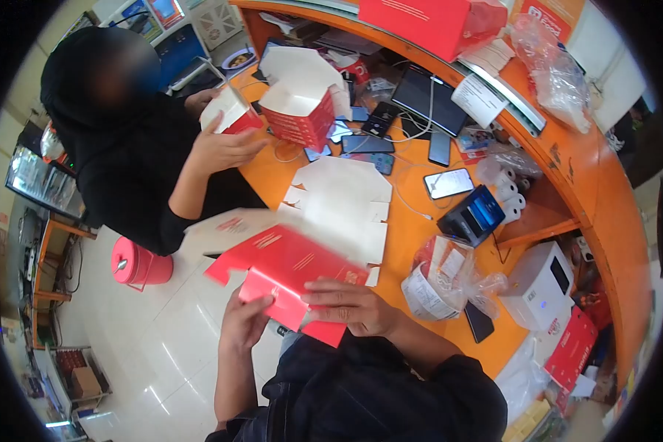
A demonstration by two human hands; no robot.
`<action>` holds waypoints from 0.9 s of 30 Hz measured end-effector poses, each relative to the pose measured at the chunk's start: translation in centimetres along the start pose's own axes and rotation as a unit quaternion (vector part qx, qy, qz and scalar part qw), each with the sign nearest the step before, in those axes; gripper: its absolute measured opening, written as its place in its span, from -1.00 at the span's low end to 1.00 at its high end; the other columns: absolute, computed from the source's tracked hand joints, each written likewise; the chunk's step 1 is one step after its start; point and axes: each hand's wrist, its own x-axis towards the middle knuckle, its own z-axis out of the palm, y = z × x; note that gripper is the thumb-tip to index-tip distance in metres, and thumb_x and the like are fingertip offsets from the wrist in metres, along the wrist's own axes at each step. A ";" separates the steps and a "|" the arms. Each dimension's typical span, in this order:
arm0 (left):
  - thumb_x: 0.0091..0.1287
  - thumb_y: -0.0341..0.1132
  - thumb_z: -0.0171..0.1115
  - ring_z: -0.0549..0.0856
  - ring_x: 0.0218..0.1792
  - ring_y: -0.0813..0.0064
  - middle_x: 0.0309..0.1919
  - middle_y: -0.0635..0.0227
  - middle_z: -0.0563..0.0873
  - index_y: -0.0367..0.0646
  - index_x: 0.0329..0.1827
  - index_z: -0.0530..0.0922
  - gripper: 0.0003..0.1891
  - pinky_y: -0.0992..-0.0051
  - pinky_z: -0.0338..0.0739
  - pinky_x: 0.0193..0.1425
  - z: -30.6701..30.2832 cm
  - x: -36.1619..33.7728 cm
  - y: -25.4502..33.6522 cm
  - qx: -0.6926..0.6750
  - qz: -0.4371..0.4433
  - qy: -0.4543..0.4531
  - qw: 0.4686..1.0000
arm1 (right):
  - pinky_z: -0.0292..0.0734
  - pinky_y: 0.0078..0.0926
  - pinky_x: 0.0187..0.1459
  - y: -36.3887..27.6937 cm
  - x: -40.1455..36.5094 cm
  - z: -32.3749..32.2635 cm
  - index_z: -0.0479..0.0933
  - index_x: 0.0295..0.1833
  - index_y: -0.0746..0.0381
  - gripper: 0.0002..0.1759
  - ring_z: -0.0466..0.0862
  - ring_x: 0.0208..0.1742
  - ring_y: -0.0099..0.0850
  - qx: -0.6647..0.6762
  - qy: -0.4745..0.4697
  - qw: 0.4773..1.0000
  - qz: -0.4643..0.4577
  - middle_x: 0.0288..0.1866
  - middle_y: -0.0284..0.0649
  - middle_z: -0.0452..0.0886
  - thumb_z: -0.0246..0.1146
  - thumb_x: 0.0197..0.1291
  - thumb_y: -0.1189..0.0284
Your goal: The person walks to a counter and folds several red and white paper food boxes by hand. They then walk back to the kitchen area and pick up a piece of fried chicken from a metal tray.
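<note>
A red cardboard box blank (287, 261), partly folded, is held up in front of my body. My left hand (247, 317) pinches its lower left flap, with the thumb on the red face. On the right side, my right hand (353, 306) grips the edge, its fingers lying across the red surface. Behind the held blank, a flat box sheet (339, 199) lies white side up on the orange table (412, 210). Farther back stands a stack of formed red boxes (298, 118) with white insides.
At the left, a person in black (118, 147) holds a small red and white box (232, 114). Several phones (449, 183) and cables, a card terminal (471, 216), a plastic-wrapped bundle (438, 280) and a white printer (539, 286) are on the table. A red bucket (144, 264) stands on the floor.
</note>
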 end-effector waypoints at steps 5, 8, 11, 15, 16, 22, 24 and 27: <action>0.08 -0.62 0.40 0.70 -0.14 0.42 -0.10 0.22 0.69 -0.37 0.07 0.48 -0.54 0.48 0.60 -0.02 0.5 -2.5 -3.1 0.336 0.186 0.143 0.912 | 0.29 -0.23 0.30 -1.6 0.9 3.4 0.26 0.39 0.20 -0.44 0.37 0.34 -0.03 0.101 0.157 0.979 0.081 0.35 0.06 0.30 0.05 0.24 0.59; 0.09 -0.58 0.42 0.68 -0.18 0.50 -0.17 0.27 0.71 -0.38 -0.02 0.54 -0.62 0.52 0.57 -0.04 2.0 -3.2 -3.2 0.351 0.188 0.168 0.902 | 0.37 -0.21 0.23 -1.9 3.3 3.4 0.30 0.32 0.28 -0.50 0.39 0.27 0.00 -0.051 0.145 0.984 0.093 0.32 0.13 0.21 0.17 0.29 0.43; 0.17 -0.56 0.29 0.69 -0.17 0.47 -0.16 0.24 0.69 -0.38 0.00 0.49 -0.68 0.52 0.56 -0.08 -0.1 -3.1 -2.6 0.292 0.241 0.157 0.912 | 0.39 -0.20 0.18 -1.0 4.5 2.4 0.31 0.30 0.29 -0.35 0.41 0.20 -0.02 -0.108 0.077 0.984 0.115 0.28 0.12 0.23 0.32 0.11 0.34; 0.25 -0.50 0.15 0.70 -0.13 0.27 -0.14 0.09 0.67 -0.42 0.07 0.42 -0.67 0.30 0.64 -0.02 -0.9 -3.6 2.7 0.171 0.067 0.063 0.981 | 0.43 -0.21 0.13 -0.4 4.4 2.4 0.44 0.12 0.26 -0.38 0.41 0.14 -0.07 -0.081 -0.037 0.995 -0.034 0.28 -0.01 0.29 0.41 -0.09 0.29; 0.24 -0.44 0.19 0.68 -0.05 0.23 -0.03 0.08 0.62 -0.36 0.19 0.35 -0.56 0.27 0.66 -0.02 -1.2 -3.7 3.1 0.182 0.036 0.033 0.982 | 0.43 -0.20 0.13 -1.2 4.6 2.0 0.46 0.09 0.25 -0.41 0.39 0.15 -0.08 -0.089 -0.061 0.993 -0.051 0.27 -0.05 0.30 0.42 -0.10 0.29; 0.30 -0.48 0.08 0.62 0.08 0.10 0.12 -0.02 0.52 -0.36 0.32 0.21 -0.49 0.14 0.64 0.06 0.7 -5.3 1.0 0.091 -0.005 0.078 0.993 | 0.30 -0.37 0.11 -0.4 3.3 4.8 0.49 0.12 0.09 -0.49 0.25 0.10 -0.21 -0.219 -0.020 0.975 -0.013 0.31 -0.21 0.22 0.41 0.04 0.25; 0.32 -0.46 0.08 0.61 0.10 0.12 0.12 -0.03 0.51 -0.37 0.32 0.21 -0.49 0.16 0.63 0.08 0.2 -5.8 1.2 0.084 -0.017 0.083 0.993 | 0.29 -0.34 0.12 -0.8 3.0 4.5 0.47 0.15 0.09 -0.46 0.26 0.12 -0.20 -0.160 -0.017 0.987 -0.013 0.30 -0.20 0.21 0.42 0.02 0.26; 0.34 -0.40 0.09 0.61 0.10 0.15 0.14 -0.02 0.51 -0.39 0.32 0.21 -0.49 0.22 0.61 0.13 -0.7 -6.2 1.2 0.060 -0.014 0.095 0.994 | 0.29 -0.16 0.20 -0.9 2.8 4.3 0.42 0.23 0.09 -0.33 0.30 0.23 -0.08 -0.031 -0.010 0.999 -0.012 0.30 -0.12 0.25 0.45 -0.05 0.30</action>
